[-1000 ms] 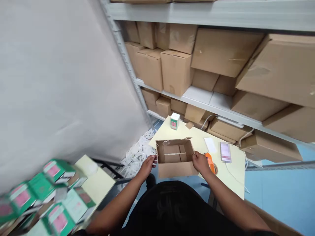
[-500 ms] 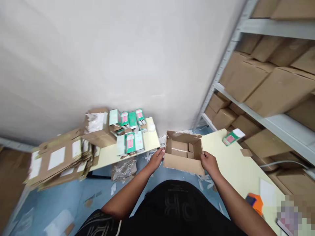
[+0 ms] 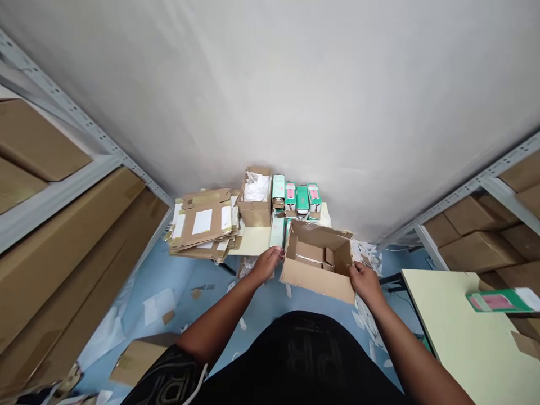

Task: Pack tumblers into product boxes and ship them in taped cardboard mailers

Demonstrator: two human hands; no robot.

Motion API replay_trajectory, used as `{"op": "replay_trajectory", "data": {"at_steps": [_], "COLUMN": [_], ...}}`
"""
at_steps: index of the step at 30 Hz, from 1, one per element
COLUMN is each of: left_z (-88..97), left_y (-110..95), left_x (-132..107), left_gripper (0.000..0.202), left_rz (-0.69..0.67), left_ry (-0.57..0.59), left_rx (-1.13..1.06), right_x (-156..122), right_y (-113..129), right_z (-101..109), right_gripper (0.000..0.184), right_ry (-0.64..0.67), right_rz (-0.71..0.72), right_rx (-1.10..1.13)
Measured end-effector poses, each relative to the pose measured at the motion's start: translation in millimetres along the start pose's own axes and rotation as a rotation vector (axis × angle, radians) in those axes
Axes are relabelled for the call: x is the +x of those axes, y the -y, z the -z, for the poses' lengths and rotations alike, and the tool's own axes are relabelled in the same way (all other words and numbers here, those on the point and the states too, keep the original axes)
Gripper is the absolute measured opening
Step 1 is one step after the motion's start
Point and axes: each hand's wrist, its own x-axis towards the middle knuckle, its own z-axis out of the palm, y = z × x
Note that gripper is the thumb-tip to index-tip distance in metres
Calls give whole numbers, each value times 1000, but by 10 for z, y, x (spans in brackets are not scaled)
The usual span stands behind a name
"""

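Observation:
Between my hands is an open cardboard box [image 3: 318,281], tilted so that its inside shows; only its own flaps and walls are visible there. My left hand [image 3: 268,264] is closed on the box's left edge. On the opposite side, my right hand [image 3: 363,279] grips the right edge, thumb at the rim. Behind the box, several green and white cartons [image 3: 302,198] with pink labels stand on a pale table [image 3: 255,241]. The held box partly hides the front cartons.
Flattened cardboard boxes [image 3: 206,219] are stacked at the table's left, beside a box stuffed with white paper [image 3: 256,211]. A second table [image 3: 455,320] at right carries a green carton [image 3: 502,300]. Box-filled shelves [image 3: 63,236] flank both sides. Paper scraps and a box [image 3: 137,360] lie on the floor.
My view has swung left, bringing the left shelf into sight. The cardboard box, still in both hands, now overlaps the front of the table with the cartons.

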Motion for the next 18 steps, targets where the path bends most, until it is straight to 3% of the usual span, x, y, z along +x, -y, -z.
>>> {"op": "replay_trajectory", "data": {"at_steps": [4,9,14,18], "left_z": [479,993,1293,1460], "left_y": [-104,-462,-824,-959], "left_x": [226,559,869,1189], "left_gripper": [67,61,37,25], "left_rz": [-25,-107,-112,-67], "left_ry": [-134,-303,-452,-495], "left_rx": [20,120,502,694], "right_x": [171,546,977,1232], "right_y": [257,465,651,800], "right_z": [-148,-345,-523,-593], "right_gripper": [42,38,37,36], "right_ry": [71,195,308,369], "right_rz": [16,100,208,266], "right_rx": [-28,11,-9,-30]}}
